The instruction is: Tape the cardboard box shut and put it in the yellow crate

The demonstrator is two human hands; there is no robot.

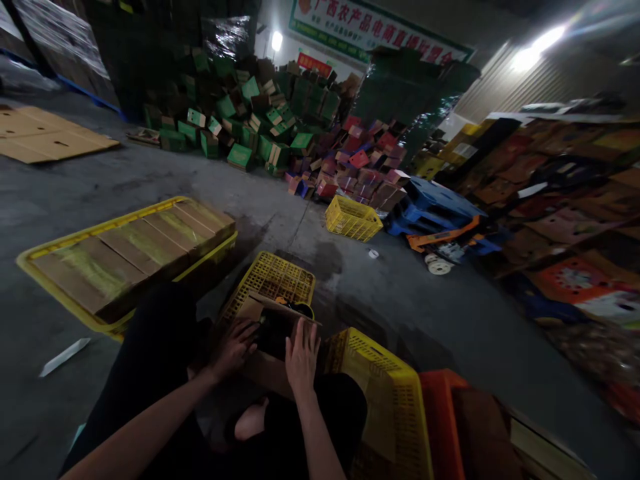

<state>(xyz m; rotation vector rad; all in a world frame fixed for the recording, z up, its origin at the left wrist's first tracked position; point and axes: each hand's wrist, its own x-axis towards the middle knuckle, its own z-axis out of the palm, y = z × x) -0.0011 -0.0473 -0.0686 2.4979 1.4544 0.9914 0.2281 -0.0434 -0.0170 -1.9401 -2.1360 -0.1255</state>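
A small brown cardboard box stands between my knees with its top open; its inside is dark and I cannot make out the contents. My left hand rests on the box's left side, fingers stretched out. Against the right side lies my right hand, its fingers long and flat, pointing away from me. Behind the box is a yellow plastic crate with a grid surface. An orange and dark object, partly hidden by the box's far flap, sits on that crate.
Left of me, a yellow crate holds several taped cartons. At my right stand a yellow crate and a red crate. Farther off are another yellow crate, blue pallets, an orange pallet jack and heaped green boxes.
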